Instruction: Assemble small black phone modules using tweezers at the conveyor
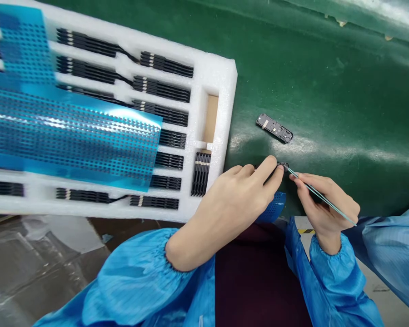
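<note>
My left hand is closed around a small black electronic module, most of it hidden under the fingers. In my right hand is a pair of thin teal tweezers, pinched between thumb and fingers. The tweezers' tips touch or nearly touch the module's exposed right end. A second black electronic module, with a pale strip near its left end, lies flat on the green mat just beyond my hands. Below my left hand, part of a blue dotted sheet shows at the mat's near edge.
A white foam tray on the left holds rows of black modules in slots. Blue dotted film sheets lie across it. The green mat covers the bench. A blue sleeve of another person appears at right.
</note>
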Available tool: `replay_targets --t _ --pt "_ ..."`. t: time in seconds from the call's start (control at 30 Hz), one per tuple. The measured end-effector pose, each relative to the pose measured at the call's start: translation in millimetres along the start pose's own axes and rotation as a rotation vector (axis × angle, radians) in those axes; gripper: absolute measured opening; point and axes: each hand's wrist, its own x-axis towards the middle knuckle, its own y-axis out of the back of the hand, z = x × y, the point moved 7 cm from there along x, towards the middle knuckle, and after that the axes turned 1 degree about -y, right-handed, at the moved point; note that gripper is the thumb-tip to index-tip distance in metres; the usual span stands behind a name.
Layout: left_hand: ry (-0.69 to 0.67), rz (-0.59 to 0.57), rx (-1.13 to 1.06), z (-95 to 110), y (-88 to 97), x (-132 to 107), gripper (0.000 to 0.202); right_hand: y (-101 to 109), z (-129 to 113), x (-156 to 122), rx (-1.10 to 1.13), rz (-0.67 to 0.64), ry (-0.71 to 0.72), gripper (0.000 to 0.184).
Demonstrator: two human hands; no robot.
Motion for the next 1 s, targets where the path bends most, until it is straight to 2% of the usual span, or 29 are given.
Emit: replay_targets --t 0.27,0.8,1.0 --pt "-0.039 -0.006 0.019 3 0.1 1 0.034 -2 -11 -8 -0.123 -0.015 0.125 0.042" --pt "-0.066 -0.063 0.082 5 -1.8 3 0.031 -5 -14 -18 -0.158 -0.063 0.168 0.057" --pt "-0.074 -0.074 0.094 6 -2.0 4 0.031 -6 -16 -19 -0.18 -0.066 0.212 0.057"
